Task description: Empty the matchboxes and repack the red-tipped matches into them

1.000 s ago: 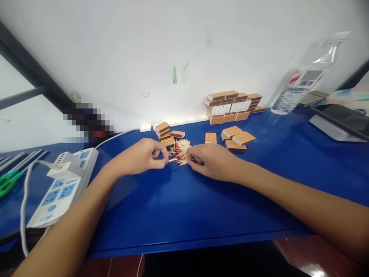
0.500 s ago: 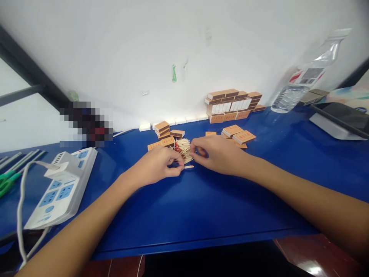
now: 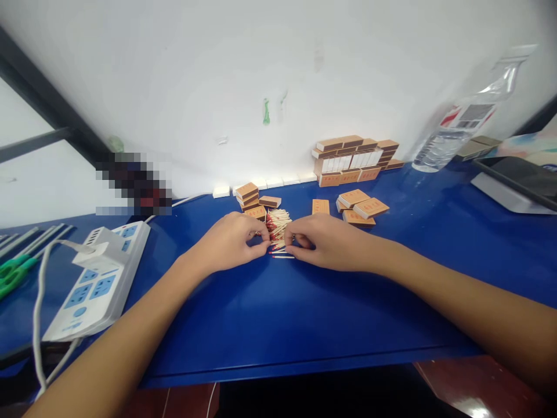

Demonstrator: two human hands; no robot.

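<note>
Two hands are seen at frame centre on a blue table (image 3: 278,313): the left hand (image 3: 230,247) and right hand (image 3: 324,244), fingers pinched together, are closed on a few matches (image 3: 281,253) laid before a loose match pile (image 3: 278,222). Stacked matchboxes (image 3: 348,159) are lined along the wall, upper right; a power strip (image 3: 93,284) is seen at left.

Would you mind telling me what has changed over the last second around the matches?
The left hand went right towards the match pile and has eased back a little; the right hand stays beside it. A few loose matches now lie on the blue table between the fingers. The matchbox stacks and power strip are unchanged.
</note>
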